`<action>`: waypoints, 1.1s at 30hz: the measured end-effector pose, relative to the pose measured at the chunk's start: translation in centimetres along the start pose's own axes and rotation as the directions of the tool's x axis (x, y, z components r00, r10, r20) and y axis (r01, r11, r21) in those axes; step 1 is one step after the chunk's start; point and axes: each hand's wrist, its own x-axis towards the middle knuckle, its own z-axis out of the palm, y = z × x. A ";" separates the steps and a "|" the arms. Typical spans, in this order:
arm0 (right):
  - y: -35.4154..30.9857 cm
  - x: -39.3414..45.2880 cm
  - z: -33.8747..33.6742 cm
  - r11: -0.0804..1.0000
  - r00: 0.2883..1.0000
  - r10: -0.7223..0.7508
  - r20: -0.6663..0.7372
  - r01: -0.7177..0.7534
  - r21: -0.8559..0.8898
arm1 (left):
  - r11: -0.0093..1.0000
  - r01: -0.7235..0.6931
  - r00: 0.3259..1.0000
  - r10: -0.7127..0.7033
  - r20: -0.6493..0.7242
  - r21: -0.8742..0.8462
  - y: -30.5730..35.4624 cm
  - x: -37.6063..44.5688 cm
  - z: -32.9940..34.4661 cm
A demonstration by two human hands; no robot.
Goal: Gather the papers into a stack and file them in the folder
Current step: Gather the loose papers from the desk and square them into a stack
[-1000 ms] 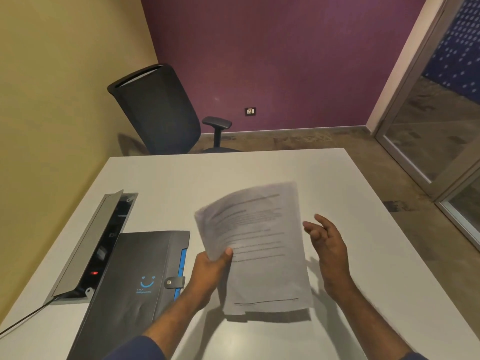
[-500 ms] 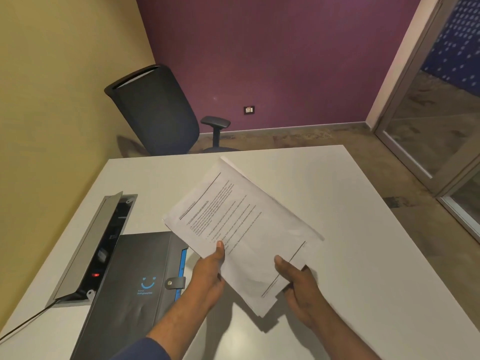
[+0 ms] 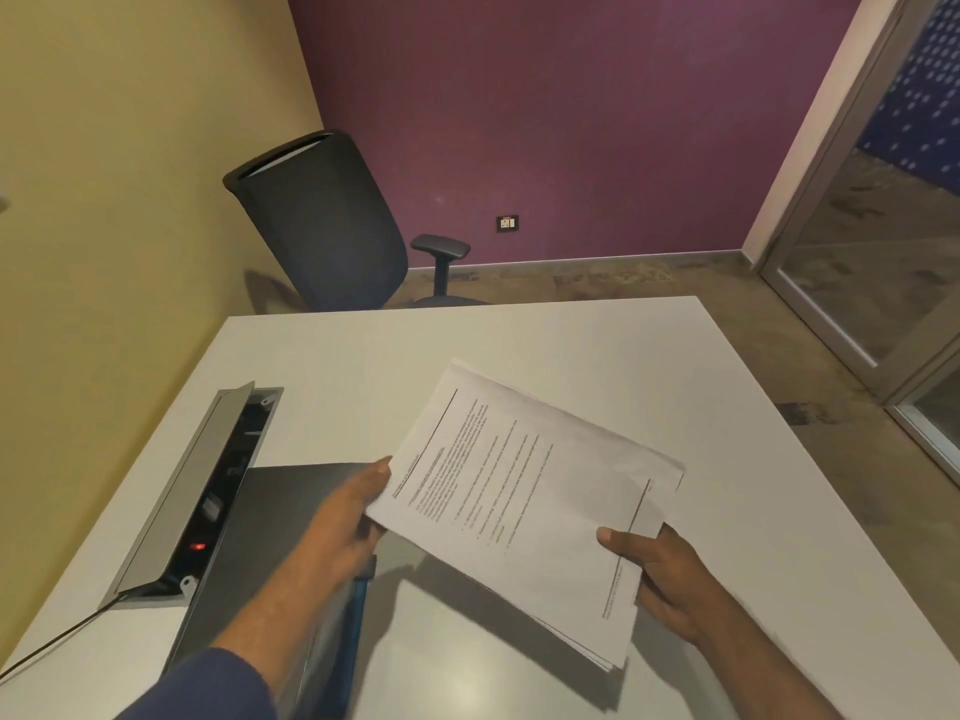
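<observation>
A stack of white printed papers (image 3: 524,491) is held above the white table (image 3: 571,356), turned sideways with its long edges running left to right. My left hand (image 3: 353,517) grips the stack's left short edge. My right hand (image 3: 660,574) grips the right short edge, thumb on top. A dark grey folder (image 3: 260,553) with a blue inner edge lies closed on the table at the lower left, partly hidden under my left forearm.
An open grey cable box (image 3: 202,491) with a raised lid is set into the table left of the folder, with a black cable (image 3: 52,641) running off to the lower left. A dark office chair (image 3: 332,220) stands behind the table. A glass door (image 3: 872,252) is at the right.
The stack has been turned from upright to sideways. My right hand, free a second ago, has taken hold of its right end. My left hand has shifted onto the left edge.
</observation>
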 end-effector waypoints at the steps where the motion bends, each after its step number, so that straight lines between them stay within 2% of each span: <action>1: -0.3 -0.1 -0.3 1.000 1.000 0.022 0.022 -0.022 -0.002 | 0.999 -0.005 1.000 0.005 0.014 0.038 1.0 0.3 -0.8; 3: -0.8 -0.1 -0.7 0.999 0.997 0.043 0.057 -0.041 -0.029 | 0.991 0.005 0.997 -0.014 0.069 0.132 2.9 0.8 -1.6; 8: -1.8 -0.1 -0.3 0.990 0.987 0.067 0.147 -0.048 -0.130 | 0.908 0.060 0.949 -0.182 0.259 0.415 4.7 0.5 0.1; 11: -2.2 -0.1 -0.1 0.985 0.971 0.108 0.211 -0.075 -0.158 | 0.871 0.093 0.941 -0.235 0.242 0.483 4.0 0.2 1.0; 13: -2.4 -0.2 -0.1 0.983 0.971 0.124 0.204 -0.093 -0.157 | 0.868 0.078 0.936 -0.233 0.263 0.491 3.0 0.0 1.4; 16: -2.7 -0.2 -0.3 0.971 0.986 0.083 0.146 -0.048 -0.232 | 0.849 0.038 0.958 -0.181 0.222 0.527 1.4 -0.7 2.1; 19: -2.7 0.0 0.0 0.859 0.995 -0.096 0.021 0.093 -0.503 | 0.768 -0.134 0.973 -0.016 0.229 0.626 0.0 -1.4 2.8; 21: -2.0 0.4 -0.1 0.759 0.963 -0.259 -0.076 0.154 -0.632 | 0.775 -0.258 0.964 0.167 0.207 0.577 -1.6 -1.6 3.0; 23: -0.7 0.7 -0.2 0.713 0.897 -0.412 -0.157 0.210 -0.669 | 0.790 -0.350 0.935 0.329 0.133 0.504 -3.5 -1.6 3.0; 24: 0.0 0.7 -0.2 0.698 0.864 -0.470 -0.181 0.239 -0.675 | 0.800 -0.361 0.927 0.363 0.093 0.479 -4.4 -1.6 2.8; 26: 2.0 0.4 -0.1 0.654 0.829 -0.534 -0.168 0.279 -0.703 | 0.834 -0.327 0.939 0.339 0.056 0.445 -6.5 -1.6 2.4; 27: 3.2 0.3 -0.3 0.656 0.836 -0.524 -0.164 0.273 -0.703 | 0.842 -0.294 0.952 0.302 0.058 0.452 -7.5 -1.7 2.1; 30: 6.5 0.2 -0.6 0.684 0.880 -0.421 -0.220 0.149 -0.714 | 0.819 -0.232 0.968 0.249 0.039 0.525 -10.4 -1.9 1.5; 33: 7.9 0.6 -0.6 0.642 0.865 -0.426 -0.265 0.083 -0.762 | 0.791 -0.217 0.957 0.287 -0.033 0.572 -11.5 -2.3 2.1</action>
